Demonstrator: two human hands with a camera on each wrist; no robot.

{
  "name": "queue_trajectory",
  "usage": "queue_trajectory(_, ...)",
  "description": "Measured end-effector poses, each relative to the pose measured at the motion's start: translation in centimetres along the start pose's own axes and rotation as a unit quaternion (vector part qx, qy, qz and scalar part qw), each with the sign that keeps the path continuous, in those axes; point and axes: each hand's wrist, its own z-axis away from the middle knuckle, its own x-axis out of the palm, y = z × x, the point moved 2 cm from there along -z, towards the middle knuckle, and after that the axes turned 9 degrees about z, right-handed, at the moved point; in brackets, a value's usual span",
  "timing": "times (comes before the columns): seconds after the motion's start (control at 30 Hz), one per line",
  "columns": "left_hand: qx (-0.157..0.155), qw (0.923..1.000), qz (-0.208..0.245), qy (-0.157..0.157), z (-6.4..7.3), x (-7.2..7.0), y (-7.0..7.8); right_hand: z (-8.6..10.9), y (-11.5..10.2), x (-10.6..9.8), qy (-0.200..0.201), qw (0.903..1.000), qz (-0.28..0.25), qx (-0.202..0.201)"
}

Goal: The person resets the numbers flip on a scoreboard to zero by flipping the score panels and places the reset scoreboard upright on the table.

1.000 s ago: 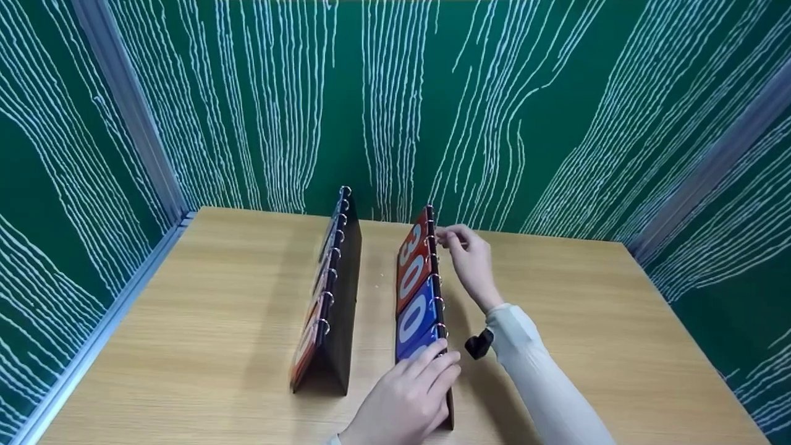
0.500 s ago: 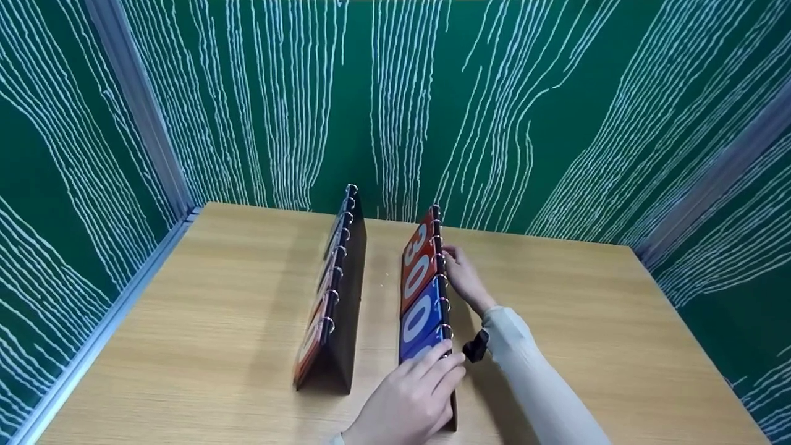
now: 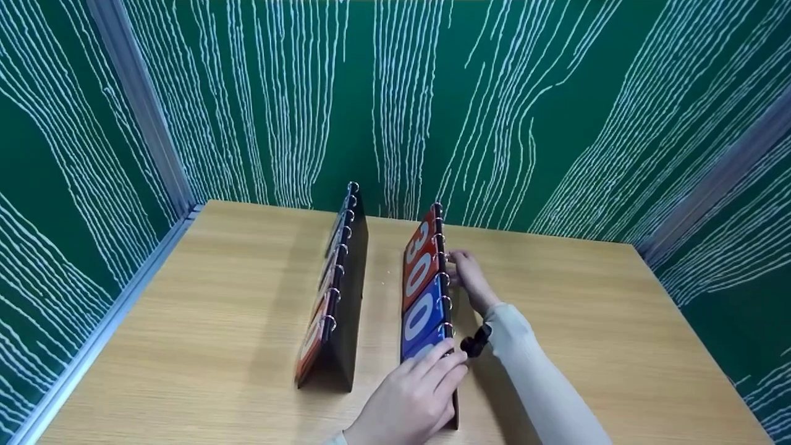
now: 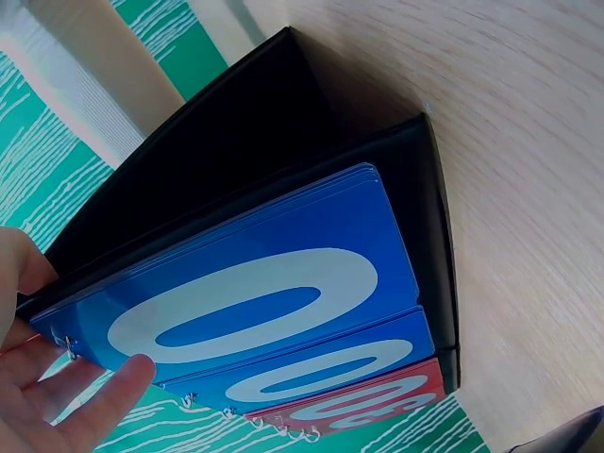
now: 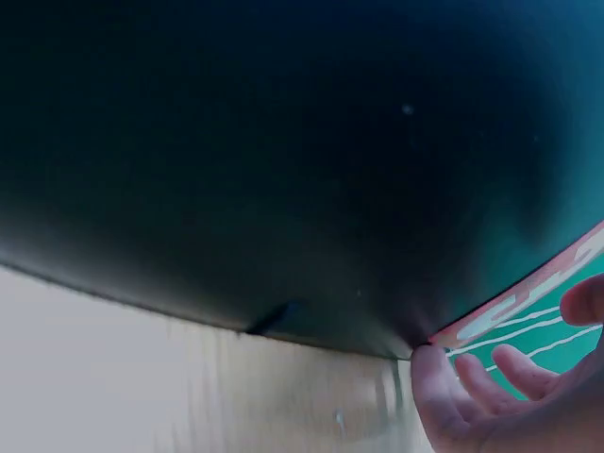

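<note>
A tent-shaped flip scoreboard (image 3: 419, 312) stands lengthwise on the table, its ringed cards in red and blue with white digits. My left hand (image 3: 408, 392) grips its near end at the ringed top edge. In the left wrist view, fingers (image 4: 123, 392) lie against the blue zero card (image 4: 226, 330), the other fingers reaching round the top edge. On the board's right side is my right hand (image 3: 473, 281), its fingertips partly hidden behind it. In the right wrist view, one fingertip (image 5: 429, 363) touches the dark back panel (image 5: 283, 189) at its corner; the other fingers are loosely spread.
A second flip scoreboard (image 3: 346, 309) stands to the left, roughly parallel, its orange cards facing left. The wooden table (image 3: 204, 296) meets green walls (image 3: 395, 123) with white wavy lines. A black wrist camera (image 3: 476, 342) sits at the right sleeve.
My right hand has come down from the far top edge of the right scoreboard to behind its right side. The left hand keeps its grip. The head view has shifted slightly.
</note>
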Motion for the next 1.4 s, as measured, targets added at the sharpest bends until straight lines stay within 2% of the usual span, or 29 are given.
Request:
queue_trajectory(0.23,-0.009,0.9998,0.007,-0.016,-0.1,0.1,0.0,-0.2,0.5,-0.2,0.003,0.9999,-0.008,0.013)
queue_trajectory(0.33,-0.007,0.9998,0.004,-0.016,0.0,0.1,0.0,-0.3,0.7,-0.2,-0.017,0.9996,-0.021,-0.005)
queue_trajectory(0.47,-0.006,0.9998,0.006,-0.019,0.0,0.1,0.0,-0.1,0.9,-0.2,-0.070,0.9973,-0.007,-0.022)
queue_trajectory(0.53,-0.007,0.9997,0.005,-0.023,0.0,0.1,0.0,0.0,1.1,-0.3,-0.084,0.9963,0.005,-0.017)
queue_trajectory(0.67,-0.002,0.9998,-0.007,-0.021,0.0,0.0,0.1,0.0,1.4,-0.3,-0.089,0.9960,-0.006,-0.004)
queue_trajectory(0.73,0.003,0.9999,-0.011,-0.013,0.0,0.1,0.1,-0.1,1.5,-0.3,-0.095,0.9954,-0.018,-0.001)
queue_trajectory(0.87,0.005,0.9999,-0.014,0.000,0.0,0.1,0.1,-0.1,1.4,-0.1,-0.140,0.9852,-0.099,0.003)
queue_trajectory(0.97,0.003,0.9999,-0.015,0.001,0.0,0.1,0.1,-0.3,1.4,0.0,-0.166,0.9723,-0.163,0.025)
queue_trajectory(1.17,-0.002,0.9999,-0.012,-0.006,0.0,-0.1,0.1,-0.2,1.2,-0.4,-0.187,0.9705,-0.140,0.061)
queue_trajectory(1.3,-0.005,0.9999,-0.008,-0.014,0.0,-0.1,0.1,0.0,1.1,-0.7,-0.196,0.9618,-0.145,0.124)
queue_trajectory(1.4,-0.005,0.9998,-0.007,-0.019,0.0,-0.1,0.1,0.2,1.1,-0.9,-0.177,0.9546,-0.166,0.173)
